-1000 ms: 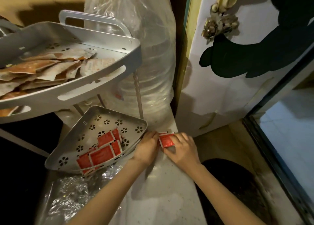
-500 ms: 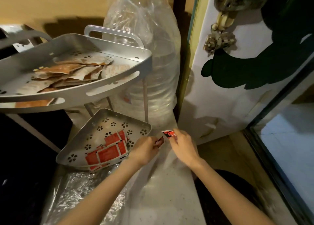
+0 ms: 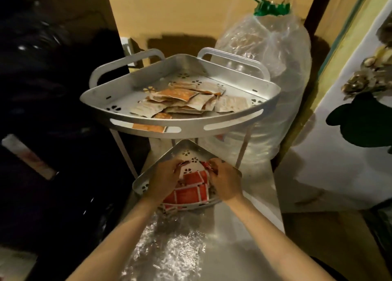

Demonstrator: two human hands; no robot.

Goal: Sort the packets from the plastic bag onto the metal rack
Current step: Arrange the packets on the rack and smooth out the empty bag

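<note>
A two-tier metal corner rack stands ahead. Its upper shelf (image 3: 148, 132) holds a loose pile of orange and white packets (image 3: 182, 102). The lower shelf (image 3: 142, 183) holds several red packets (image 3: 188, 192) lying flat. My left hand (image 3: 163, 181) is over the lower shelf, fingers pinched on a small red packet (image 3: 182, 164). My right hand (image 3: 224, 182) is beside it, pinching another red packet (image 3: 206, 166). A crumpled clear plastic bag (image 3: 169, 251) lies on the surface below my forearms.
A large clear water bottle (image 3: 267, 85) wrapped in plastic with a green cap stands behind the rack on the right. A white door with a dark shape (image 3: 360, 127) is at the right. Dark bags (image 3: 42, 89) fill the left.
Both hands moved left from the counter beside the rack to over the lower shelf, each carrying a red packet. The camera view tilted up and shifted left.
</note>
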